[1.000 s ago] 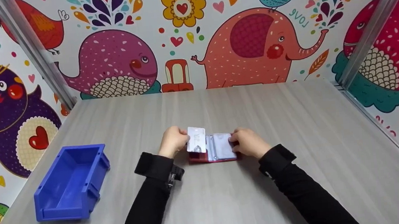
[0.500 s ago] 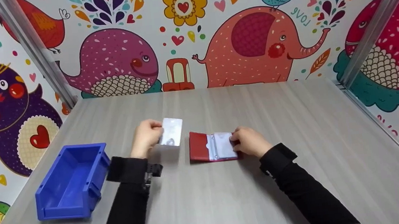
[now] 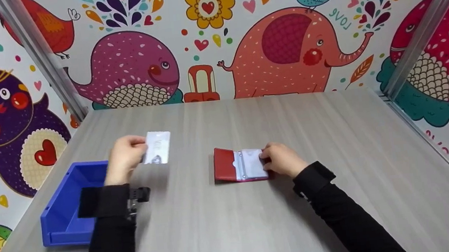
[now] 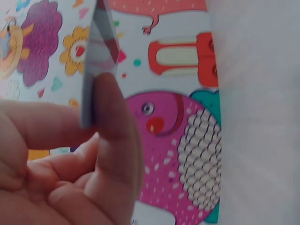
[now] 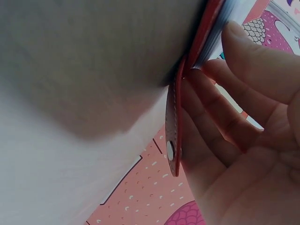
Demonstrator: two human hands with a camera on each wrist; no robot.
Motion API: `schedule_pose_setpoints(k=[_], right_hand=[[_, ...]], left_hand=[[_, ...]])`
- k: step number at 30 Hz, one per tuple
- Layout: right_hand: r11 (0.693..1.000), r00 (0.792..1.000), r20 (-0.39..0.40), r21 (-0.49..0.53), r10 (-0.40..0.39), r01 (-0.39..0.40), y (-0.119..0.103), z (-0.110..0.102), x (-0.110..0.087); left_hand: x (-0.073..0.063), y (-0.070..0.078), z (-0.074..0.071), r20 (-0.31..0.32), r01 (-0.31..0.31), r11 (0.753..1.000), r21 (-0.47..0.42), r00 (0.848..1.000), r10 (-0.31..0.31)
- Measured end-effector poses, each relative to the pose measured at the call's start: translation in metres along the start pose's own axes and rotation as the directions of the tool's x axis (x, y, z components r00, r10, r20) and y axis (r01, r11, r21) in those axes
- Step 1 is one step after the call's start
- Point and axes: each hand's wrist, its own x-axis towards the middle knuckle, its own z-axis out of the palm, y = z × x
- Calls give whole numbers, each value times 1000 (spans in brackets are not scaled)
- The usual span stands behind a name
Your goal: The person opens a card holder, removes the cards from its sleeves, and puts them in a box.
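Observation:
My left hand (image 3: 126, 156) pinches a white card (image 3: 157, 147) by its edge, held up over the table near the blue bin. In the left wrist view the card (image 4: 89, 70) shows nearly edge-on between thumb and finger. A red card holder (image 3: 224, 165) lies spread open on the table, its clear plastic sleeves (image 3: 253, 164) facing up. At its right edge my right hand (image 3: 284, 159) grips the cover and sleeves. The right wrist view shows the holder's strap (image 5: 173, 126) with a metal snap, hanging beside the fingers.
A blue plastic bin (image 3: 64, 209) stands at the left of the table, partly hidden behind my left hand and sleeve. The pale wood-grain table (image 3: 227, 234) is bounded by cartoon-printed panels (image 3: 199, 41) and metal posts (image 3: 44, 57).
My left hand has lifted the card away from the card holder's left side and carried it left toward the blue bin. The right hand has stayed on the holder.

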Motion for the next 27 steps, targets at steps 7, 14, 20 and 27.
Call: schedule_pose_setpoints(k=[7,14,20,27], right_hand=[[999,999,-23,-28,-24,23,2,1,-1],[999,1000,-19,-30,-24,23,2,1,0],[999,1000,-7,-28,-20,20,1,1,0],[999,999,-17,-31,-34,34,1,1,0]], left_hand=[[-9,-15,-36,-43,33,999,3,999,-33],[-17,-35,-64,-44,84,995,46,996,-82],[-24,-50,-84,-42,123,992,36,992,-122],[-32,-65,-103,-10,163,986,47,987,-163]])
